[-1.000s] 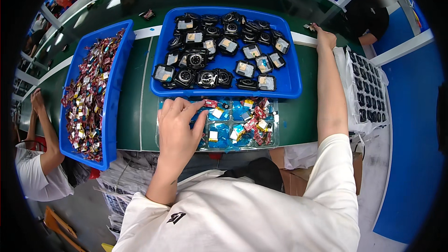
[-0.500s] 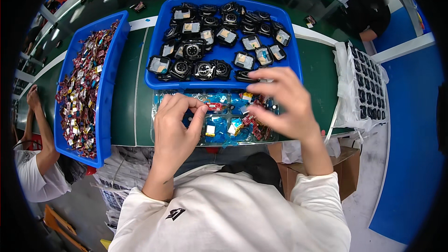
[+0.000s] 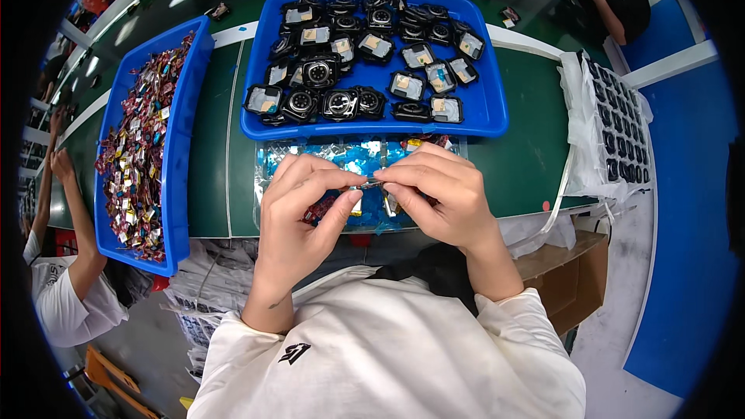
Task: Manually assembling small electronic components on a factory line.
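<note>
My left hand [image 3: 299, 209] and my right hand [image 3: 446, 198] meet over a clear compartment tray [image 3: 260, 178] at the table's front edge. Between their fingertips they pinch a small circuit board [image 3: 372, 183], now seen nearly edge-on, so its details are hard to make out. Both hands are closed, thumbs against fingers. Blue film pieces [image 3: 365, 157] and small red and white electronic parts lie in the tray, partly hidden by my hands. Just beyond it, a large blue bin [image 3: 466, 126] holds many black smartwatch cases [image 3: 320, 72], some with their pale undersides up.
On the left stands a long blue bin [image 3: 178, 178] heaped with small red circuit boards [image 3: 143, 163]. At right, a wrapped stack of trays [image 3: 617, 124] holds black watch parts. A cardboard box [image 3: 578, 275] sits below the table. Other people work at left and far right.
My right hand has come down and left to meet my left hand and now grips the small circuit board too. The board has turned from its red face to nearly edge-on.
</note>
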Demonstrator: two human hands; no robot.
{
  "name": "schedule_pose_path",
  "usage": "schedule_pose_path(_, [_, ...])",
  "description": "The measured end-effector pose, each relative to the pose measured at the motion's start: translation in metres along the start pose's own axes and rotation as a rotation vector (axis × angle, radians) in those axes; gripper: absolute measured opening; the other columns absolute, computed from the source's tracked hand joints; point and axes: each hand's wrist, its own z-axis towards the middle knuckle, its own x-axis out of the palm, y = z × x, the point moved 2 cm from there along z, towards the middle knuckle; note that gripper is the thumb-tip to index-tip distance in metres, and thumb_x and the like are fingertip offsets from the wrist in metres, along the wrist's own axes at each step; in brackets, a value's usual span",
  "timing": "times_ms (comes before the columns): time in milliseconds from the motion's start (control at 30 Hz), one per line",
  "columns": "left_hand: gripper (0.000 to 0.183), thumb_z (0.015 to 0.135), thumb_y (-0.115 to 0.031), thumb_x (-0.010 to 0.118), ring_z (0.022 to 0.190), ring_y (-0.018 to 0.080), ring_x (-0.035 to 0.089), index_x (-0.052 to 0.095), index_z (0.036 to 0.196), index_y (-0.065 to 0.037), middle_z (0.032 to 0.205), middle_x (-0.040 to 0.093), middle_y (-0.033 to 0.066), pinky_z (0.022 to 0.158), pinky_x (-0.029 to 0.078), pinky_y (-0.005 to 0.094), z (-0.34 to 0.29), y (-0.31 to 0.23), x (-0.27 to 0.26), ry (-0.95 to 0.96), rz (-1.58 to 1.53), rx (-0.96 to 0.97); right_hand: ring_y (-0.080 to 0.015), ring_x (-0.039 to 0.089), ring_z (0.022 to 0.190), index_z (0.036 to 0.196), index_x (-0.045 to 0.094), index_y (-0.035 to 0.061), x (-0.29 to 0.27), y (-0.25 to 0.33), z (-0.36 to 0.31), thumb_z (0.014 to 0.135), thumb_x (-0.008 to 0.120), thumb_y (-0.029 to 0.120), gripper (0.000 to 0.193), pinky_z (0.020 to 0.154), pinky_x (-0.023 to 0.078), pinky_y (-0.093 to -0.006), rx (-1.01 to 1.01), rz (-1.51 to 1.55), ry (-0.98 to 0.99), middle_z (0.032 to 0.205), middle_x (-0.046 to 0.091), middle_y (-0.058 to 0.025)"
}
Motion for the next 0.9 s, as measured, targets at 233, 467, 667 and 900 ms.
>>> schedule_pose_path(233, [0.006, 0.075, 0.001, 0.069, 0.075, 0.0159, 0.052, 0.063, 0.078, 0.001, 0.076, 0.060, 0.0069, 0.067, 0.039, 0.0270, -0.007, 0.007, 0.001, 0.019, -0.099, -0.065, -0.0185, 0.060, 0.063, 0.087, 0.069, -0.0011, 0.004, 0.005, -0.003, 0.076, 0.068, -0.003, 0.011, 0.056, 0.046, -0.0281, 0.183, 0.146, -0.051, 0.074, 0.065, -0.0099])
schedule_pose_path(467, [0.015, 0.071, -0.004, 0.075, 0.076, 0.0168, 0.055, 0.064, 0.081, -0.001, 0.078, 0.063, 0.0064, 0.068, 0.041, 0.0272, -0.004, 0.004, 0.006, -0.051, -0.246, -0.190, -0.0153, 0.061, 0.062, 0.087, 0.069, -0.0006, 0.007, 0.008, -0.004, 0.078, 0.067, 0.000, 0.009, 0.053, 0.045, -0.0242, 0.211, 0.177, -0.027, 0.075, 0.065, -0.0079])
schedule_pose_path(667, [0.022, 0.072, -0.003, 0.076, 0.076, 0.0145, 0.056, 0.064, 0.091, -0.001, 0.082, 0.064, 0.0064, 0.066, 0.043, 0.0247, -0.015, 0.015, 0.009, 0.011, -0.387, -0.248, -0.0034, 0.055, 0.062, 0.095, 0.068, -0.0014, 0.010, 0.006, -0.014, 0.084, 0.066, 0.002, 0.012, 0.053, 0.043, -0.0189, 0.588, 0.600, -0.038, 0.076, 0.065, -0.0032])
schedule_pose_path(900, [0.027, 0.070, 0.003, 0.072, 0.071, 0.0117, 0.056, 0.066, 0.096, -0.003, 0.075, 0.064, 0.0021, 0.062, 0.042, 0.0236, -0.010, 0.006, 0.009, 0.058, -0.234, -0.289, -0.0059, 0.058, 0.064, 0.096, 0.068, -0.0030, 0.010, 0.003, -0.014, 0.080, 0.069, -0.002, 0.016, 0.056, 0.046, -0.0198, 0.501, 0.513, -0.076, 0.085, 0.067, -0.0071])
